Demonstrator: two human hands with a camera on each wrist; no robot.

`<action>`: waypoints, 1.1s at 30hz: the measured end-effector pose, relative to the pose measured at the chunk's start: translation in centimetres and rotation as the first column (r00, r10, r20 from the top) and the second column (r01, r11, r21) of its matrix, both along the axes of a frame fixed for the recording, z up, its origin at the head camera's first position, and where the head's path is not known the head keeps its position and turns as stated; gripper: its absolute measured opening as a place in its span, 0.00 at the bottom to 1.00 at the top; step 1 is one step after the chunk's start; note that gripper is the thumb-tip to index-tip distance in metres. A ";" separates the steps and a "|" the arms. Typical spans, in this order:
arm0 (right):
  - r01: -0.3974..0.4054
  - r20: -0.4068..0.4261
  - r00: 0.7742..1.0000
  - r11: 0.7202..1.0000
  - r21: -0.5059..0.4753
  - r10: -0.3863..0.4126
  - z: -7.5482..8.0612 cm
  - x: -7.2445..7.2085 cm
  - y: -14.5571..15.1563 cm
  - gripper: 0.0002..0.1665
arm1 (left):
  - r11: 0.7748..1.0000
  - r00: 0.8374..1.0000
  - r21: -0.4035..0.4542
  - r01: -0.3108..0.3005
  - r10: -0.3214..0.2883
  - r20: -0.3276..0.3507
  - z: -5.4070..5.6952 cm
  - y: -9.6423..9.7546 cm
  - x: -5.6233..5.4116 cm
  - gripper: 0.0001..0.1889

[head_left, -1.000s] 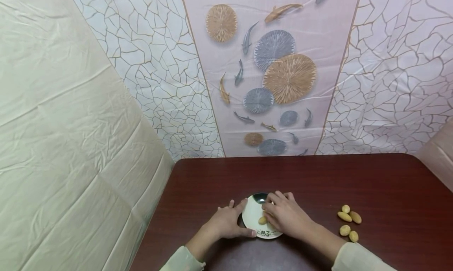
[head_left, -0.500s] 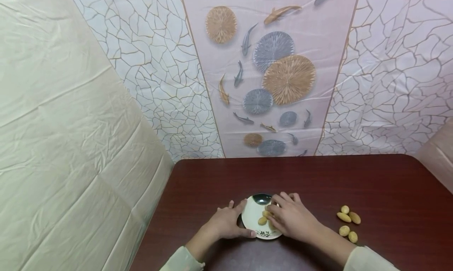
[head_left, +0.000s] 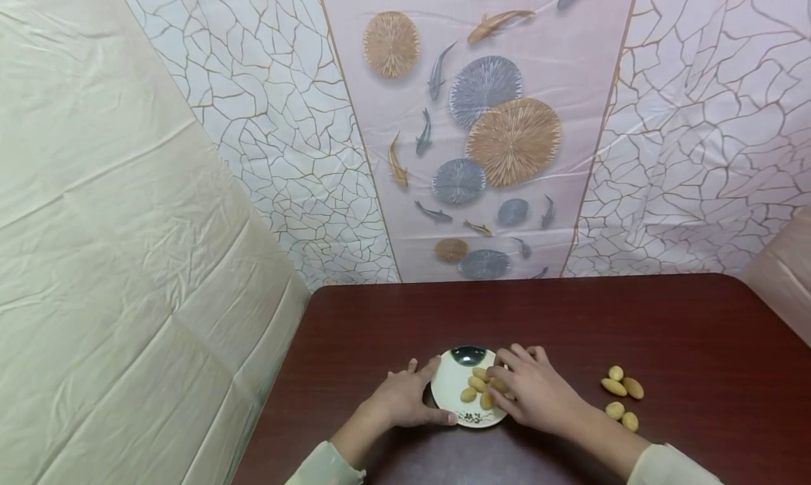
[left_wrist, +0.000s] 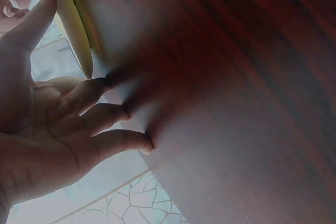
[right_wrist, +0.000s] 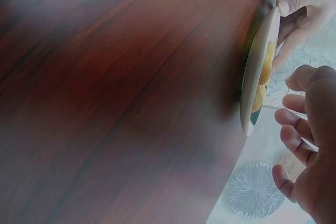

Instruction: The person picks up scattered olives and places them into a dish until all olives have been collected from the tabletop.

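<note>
A small cream plate [head_left: 448, 385] with a dark green patch and a flower pattern sits on the table. Several yellow-brown oval pieces [head_left: 476, 384], like small fruits or nuts, lie together on it. My left hand [head_left: 402, 398] steadies the plate's left side, its thumb and index finger straight along the rim. Its other fingers rest spread on the table in the left wrist view. Over the plate's right side hovers my right hand [head_left: 535, 390], fingers bent loosely. In the right wrist view, its fingertips [right_wrist: 291, 100] stand apart from the pieces with nothing between them.
More oval pieces [head_left: 613, 387] of the same sort lie in two loose groups on the dark red-brown table [head_left: 557, 316], to the right of my right arm. A patterned wall cloth [head_left: 513, 140] hangs behind the table's far edge, and a pale cloth [head_left: 127, 260] covers the left side.
My right hand has drawn back rightward across the plate, its fingers loosening, and more oval pieces show on the plate. My left hand has stayed at the rim.
</note>
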State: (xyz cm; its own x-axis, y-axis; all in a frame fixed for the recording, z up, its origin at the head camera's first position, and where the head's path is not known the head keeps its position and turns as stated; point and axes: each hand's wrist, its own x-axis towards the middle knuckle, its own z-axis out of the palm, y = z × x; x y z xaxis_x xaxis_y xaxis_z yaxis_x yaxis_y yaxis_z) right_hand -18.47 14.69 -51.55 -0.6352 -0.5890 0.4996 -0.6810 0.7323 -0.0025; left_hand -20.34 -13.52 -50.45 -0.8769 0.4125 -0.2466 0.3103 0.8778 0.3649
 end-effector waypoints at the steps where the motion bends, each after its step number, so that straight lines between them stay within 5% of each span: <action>1: 0.000 0.001 1.000 1.000 -0.003 0.000 0.0 0.0 0.1 0.11 | 1.000 1.000 0.000 -0.001 0.001 0.000 0.0 0.0 0.0 0.62; 12: 0.003 -0.042 0.999 0.999 -0.039 -0.005 -0.2 0.1 1.2 0.13 | 1.000 1.000 -0.009 0.014 -0.014 -0.011 -0.1 0.0 0.0 0.62; 33: 0.057 -0.003 0.998 0.998 -0.036 -0.057 0.1 0.8 3.2 0.16 | 1.000 1.000 0.007 0.020 -0.020 -0.016 0.1 -0.1 0.1 0.62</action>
